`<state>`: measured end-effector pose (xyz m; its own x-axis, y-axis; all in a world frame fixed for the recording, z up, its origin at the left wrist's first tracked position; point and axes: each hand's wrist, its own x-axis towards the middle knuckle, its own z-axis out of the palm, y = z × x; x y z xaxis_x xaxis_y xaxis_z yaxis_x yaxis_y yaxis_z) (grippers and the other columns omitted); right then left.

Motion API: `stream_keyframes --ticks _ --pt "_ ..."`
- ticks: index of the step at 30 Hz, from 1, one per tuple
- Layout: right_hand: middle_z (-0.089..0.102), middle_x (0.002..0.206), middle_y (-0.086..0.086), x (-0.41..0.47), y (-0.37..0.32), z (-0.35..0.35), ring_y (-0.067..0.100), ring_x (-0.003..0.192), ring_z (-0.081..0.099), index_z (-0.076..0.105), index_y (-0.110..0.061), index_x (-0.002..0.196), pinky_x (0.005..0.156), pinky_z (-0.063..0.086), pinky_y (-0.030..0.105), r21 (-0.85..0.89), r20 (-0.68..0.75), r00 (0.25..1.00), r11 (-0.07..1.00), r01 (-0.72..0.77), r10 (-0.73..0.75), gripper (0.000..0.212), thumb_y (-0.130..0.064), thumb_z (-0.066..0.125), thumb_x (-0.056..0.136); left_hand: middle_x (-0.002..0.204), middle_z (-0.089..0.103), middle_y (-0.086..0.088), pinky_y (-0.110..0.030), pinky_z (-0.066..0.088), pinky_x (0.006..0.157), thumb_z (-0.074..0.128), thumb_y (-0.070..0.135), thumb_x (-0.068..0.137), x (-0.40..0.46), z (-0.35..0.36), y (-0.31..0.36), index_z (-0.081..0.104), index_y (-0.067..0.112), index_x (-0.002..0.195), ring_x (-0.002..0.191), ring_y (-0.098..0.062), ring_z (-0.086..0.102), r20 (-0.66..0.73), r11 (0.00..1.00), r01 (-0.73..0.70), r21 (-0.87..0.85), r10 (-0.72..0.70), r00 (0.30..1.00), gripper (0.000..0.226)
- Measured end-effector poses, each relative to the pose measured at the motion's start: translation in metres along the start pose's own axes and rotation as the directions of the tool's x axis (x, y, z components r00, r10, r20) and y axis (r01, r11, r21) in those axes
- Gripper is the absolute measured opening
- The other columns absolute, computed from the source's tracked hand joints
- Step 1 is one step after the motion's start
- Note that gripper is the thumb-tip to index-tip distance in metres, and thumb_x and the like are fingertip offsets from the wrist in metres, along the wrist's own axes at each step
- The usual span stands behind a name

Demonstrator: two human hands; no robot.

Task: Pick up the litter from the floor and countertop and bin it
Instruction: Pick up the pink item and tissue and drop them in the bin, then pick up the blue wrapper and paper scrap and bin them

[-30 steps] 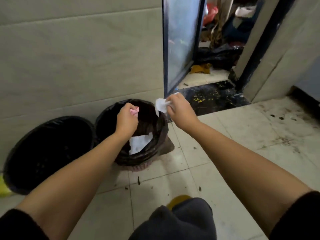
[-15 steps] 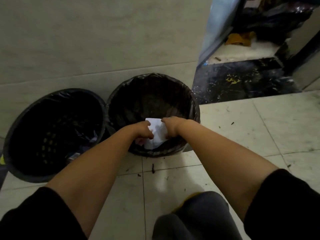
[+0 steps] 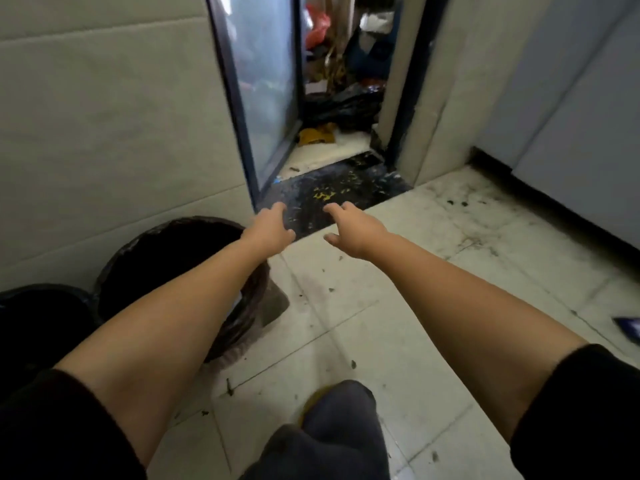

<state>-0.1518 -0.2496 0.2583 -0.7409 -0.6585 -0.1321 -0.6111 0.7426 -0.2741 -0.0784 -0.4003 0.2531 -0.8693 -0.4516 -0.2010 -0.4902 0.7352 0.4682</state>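
Observation:
Both my arms reach forward over the tiled floor. My left hand [image 3: 272,226] is empty with its fingers apart, held just past the far rim of a bin lined with a black bag [image 3: 145,247]. My right hand [image 3: 353,230] is empty too, fingers loosely spread, to the right of the bin above the floor. A sliver of white paper [image 3: 238,303] shows inside the bin beside my left forearm. A second black-lined bin [image 3: 38,306] stands at the left edge.
A dark threshold [image 3: 332,195] leads through a glass door [image 3: 263,81] into a cluttered room with black bags and a yellow rag [image 3: 315,135]. Small dark debris dots the floor tiles. A blue object [image 3: 628,327] lies at the right edge. My knee [image 3: 332,434] is below.
The white paper and pink scrap that my hands held over the bin are gone from them. Both hands have lifted out of the bin and opened, and my view has risen toward the doorway.

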Motion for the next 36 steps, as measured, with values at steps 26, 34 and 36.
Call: stream_keyframes --ticks 26,34,36 --pt "0.021 0.152 0.013 -0.465 0.303 0.233 0.034 0.119 0.054 0.022 -0.029 0.147 0.089 0.048 0.04 0.203 0.365 0.381 0.326 -0.923 0.85 0.062 -0.032 0.049 0.091 0.136 0.045 -0.014 -0.043 0.044 0.098 0.048 0.018 0.095 -0.198 0.428 0.208 0.035 0.014 0.14 0.122 -0.032 0.048 0.869 0.288 -0.927 0.241 0.361 0.339 0.047" --pt "0.035 0.13 0.015 -0.468 0.31 0.288 0.031 0.099 0.051 0.038 -0.02 0.131 0.075 0.048 0.037 0.133 0.267 0.45 0.43 -0.893 0.852 0.05 -0.032 0.059 0.087 0.134 0.039 -0.018 -0.042 0.049 0.092 0.048 0.005 0.09 -0.225 0.477 0.157 0.039 0.012 0.13 0.12 -0.034 0.041 0.796 0.327 -0.89 0.319 0.417 0.439 0.042" --pt "0.04 0.125 0.016 -0.469 0.312 0.29 0.027 0.086 0.048 0.041 -0.016 0.128 0.069 0.045 0.034 0.16 0.252 0.46 0.432 -0.887 0.851 0.04 -0.019 0.053 0.09 0.135 0.037 -0.018 -0.041 0.05 0.092 0.052 0.004 0.088 -0.229 0.482 0.151 0.036 0.012 0.133 0.121 -0.034 0.04 0.772 0.323 -0.88 0.349 0.434 0.465 0.048"
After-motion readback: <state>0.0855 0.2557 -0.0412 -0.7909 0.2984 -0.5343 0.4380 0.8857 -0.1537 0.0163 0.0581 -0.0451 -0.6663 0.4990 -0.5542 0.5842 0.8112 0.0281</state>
